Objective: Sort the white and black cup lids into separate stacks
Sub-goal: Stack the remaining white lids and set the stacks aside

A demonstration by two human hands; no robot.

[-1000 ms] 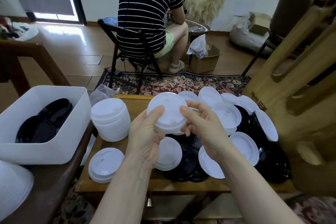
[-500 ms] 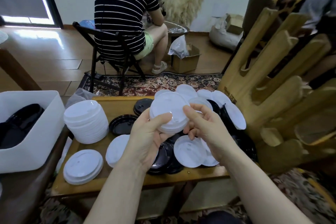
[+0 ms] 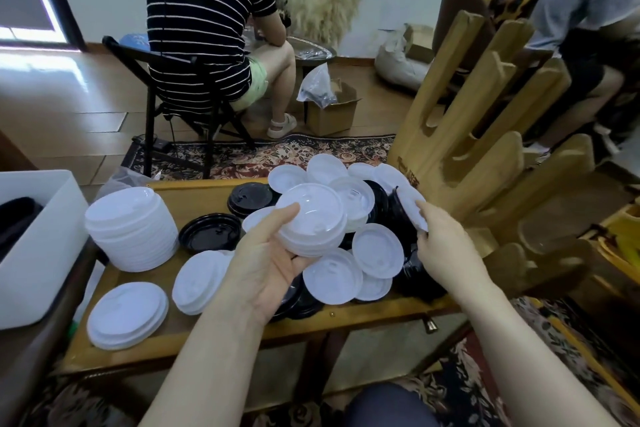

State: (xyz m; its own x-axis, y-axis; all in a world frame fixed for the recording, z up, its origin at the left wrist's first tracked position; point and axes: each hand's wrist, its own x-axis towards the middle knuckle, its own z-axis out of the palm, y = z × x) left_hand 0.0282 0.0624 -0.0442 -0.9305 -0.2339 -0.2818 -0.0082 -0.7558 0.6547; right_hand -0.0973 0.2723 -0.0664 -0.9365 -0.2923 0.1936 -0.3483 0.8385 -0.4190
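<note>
— Head view: where were your hands?

— Your left hand [image 3: 266, 263] gripped a short stack of white lids [image 3: 311, 222], thumb curled over the top lid and fingers under the bottom one, held above the mixed pile [image 3: 367, 246] of white and black lids on the wooden table [image 3: 207, 336]. Your right hand [image 3: 440, 243] was off to the right of that stack, apart from it, fingertips pinching the edge of a tilted white lid [image 3: 410, 208] at the pile's right side, beside the wooden rack [image 3: 485, 149].

— And the sorted lids?

— You had a tall white stack [image 3: 131, 229] at the table's left end, a low white stack [image 3: 128, 314] near the front-left corner, and another small white stack [image 3: 201, 281] just left of your wrist. One black lid [image 3: 211, 234] lay open side up between the tall stack and the pile, with a second black lid [image 3: 251, 198] behind it. A white bin [image 3: 38, 253] stood left of the table, something black showing inside.

— Anyone else?

— You faced a person in a striped shirt [image 3: 204, 17], seated on a black chair [image 3: 173, 94] with their back to you.
</note>
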